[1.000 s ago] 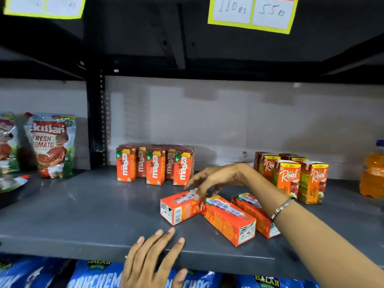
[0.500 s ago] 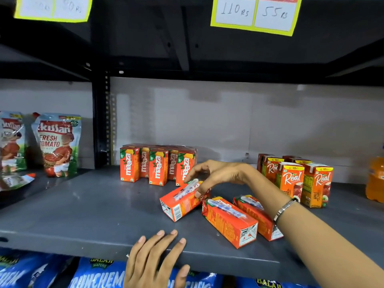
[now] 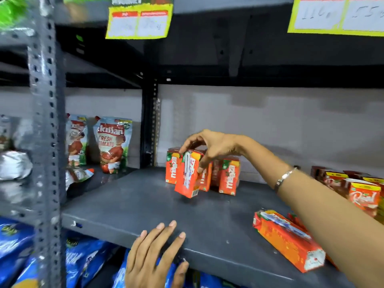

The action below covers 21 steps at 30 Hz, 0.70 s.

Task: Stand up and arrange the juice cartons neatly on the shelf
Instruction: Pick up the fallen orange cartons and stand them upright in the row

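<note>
My right hand (image 3: 209, 145) grips an orange Maaza juice carton (image 3: 188, 173) by its top and holds it nearly upright, tilted, just above the grey shelf (image 3: 128, 206). It hangs in front of a row of standing Maaza cartons (image 3: 228, 176) at the back. An orange carton (image 3: 287, 240) lies flat near the front right, and another lying carton behind it is mostly hidden by my forearm. My left hand (image 3: 154, 254) rests flat on the shelf's front edge, fingers spread, holding nothing.
Standing Real juice cartons (image 3: 364, 197) fill the right side. Tomato ketchup pouches (image 3: 113, 144) stand at the back left past a black upright post (image 3: 149, 125). A grey perforated post (image 3: 46, 142) rises at the near left. Blue snack bags (image 3: 18, 246) sit below. Price tags (image 3: 139, 22) hang above.
My right hand has lifted the leftmost lying carton off the shelf, turned it nearly upright and carried it toward the standing Maaza row. The view has shifted left. My left hand has stayed put.
</note>
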Motion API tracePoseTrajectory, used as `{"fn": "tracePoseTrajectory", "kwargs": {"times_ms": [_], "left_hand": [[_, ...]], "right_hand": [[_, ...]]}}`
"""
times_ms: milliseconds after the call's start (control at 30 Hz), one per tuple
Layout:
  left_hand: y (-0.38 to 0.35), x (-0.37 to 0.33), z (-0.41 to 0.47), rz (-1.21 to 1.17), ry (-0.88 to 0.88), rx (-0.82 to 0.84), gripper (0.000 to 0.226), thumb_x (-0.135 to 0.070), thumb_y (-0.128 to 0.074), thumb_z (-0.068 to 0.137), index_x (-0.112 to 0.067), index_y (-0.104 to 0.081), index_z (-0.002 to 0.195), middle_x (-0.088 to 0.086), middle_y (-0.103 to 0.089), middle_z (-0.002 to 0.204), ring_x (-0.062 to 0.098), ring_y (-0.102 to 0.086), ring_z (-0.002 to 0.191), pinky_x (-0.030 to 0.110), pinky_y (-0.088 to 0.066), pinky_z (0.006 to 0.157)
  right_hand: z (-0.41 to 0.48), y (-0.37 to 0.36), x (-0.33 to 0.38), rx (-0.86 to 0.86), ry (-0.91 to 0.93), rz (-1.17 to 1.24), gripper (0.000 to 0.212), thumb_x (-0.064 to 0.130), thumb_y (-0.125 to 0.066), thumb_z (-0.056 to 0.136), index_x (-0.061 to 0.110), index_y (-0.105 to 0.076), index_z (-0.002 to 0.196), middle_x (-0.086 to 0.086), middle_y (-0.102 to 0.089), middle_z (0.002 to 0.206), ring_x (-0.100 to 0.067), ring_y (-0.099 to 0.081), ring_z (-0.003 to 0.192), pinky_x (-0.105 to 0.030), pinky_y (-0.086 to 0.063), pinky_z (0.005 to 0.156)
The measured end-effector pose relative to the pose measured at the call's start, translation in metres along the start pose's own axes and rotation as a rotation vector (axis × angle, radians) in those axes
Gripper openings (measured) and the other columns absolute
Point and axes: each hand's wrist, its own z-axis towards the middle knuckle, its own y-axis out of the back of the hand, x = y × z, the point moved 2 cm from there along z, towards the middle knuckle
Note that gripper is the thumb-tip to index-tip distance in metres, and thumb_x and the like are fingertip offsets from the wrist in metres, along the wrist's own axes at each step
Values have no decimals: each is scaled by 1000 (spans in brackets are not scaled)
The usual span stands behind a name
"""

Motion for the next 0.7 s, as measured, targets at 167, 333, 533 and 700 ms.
{"fn": "tracePoseTrajectory", "kwargs": {"times_ms": [167, 333, 533, 700], "left_hand": [[2, 22, 4, -12, -7, 11, 36, -44, -28, 94, -28, -56, 109, -3, -62, 114, 12, -51, 116, 29, -33, 102], [-4, 36, 0, -10, -49, 49, 36, -48, -28, 92, -31, -56, 108, -7, -61, 115, 10, -52, 112, 28, -34, 102], [-12, 46, -6, -2, -82, 59, 36, -48, -29, 91, -34, -58, 105, -9, -68, 106, 7, -54, 109, 27, -34, 103], [-9, 44, -4, -15, -72, 47, 36, -46, -28, 92, -32, -59, 103, -8, -71, 100, 8, -56, 104, 27, -36, 99]], "right_hand": [[46, -26, 7, 85, 38, 35, 58, -20, -70, 61, -2, -54, 115, -8, -62, 103, -3, -58, 89, -10, -47, 76], [69, -37, 4, 147, 38, 94, 59, -23, -66, 64, -3, -51, 118, -1, -58, 104, 4, -57, 88, -12, -47, 77], [73, -30, 3, 219, 26, 90, 62, -23, -60, 68, 3, -51, 124, -13, -56, 128, 2, -60, 95, -9, -49, 69], [70, -26, 3, 165, -28, 25, 61, -8, -67, 73, 18, -55, 127, 3, -61, 116, -7, -58, 101, -8, -50, 78]]}}
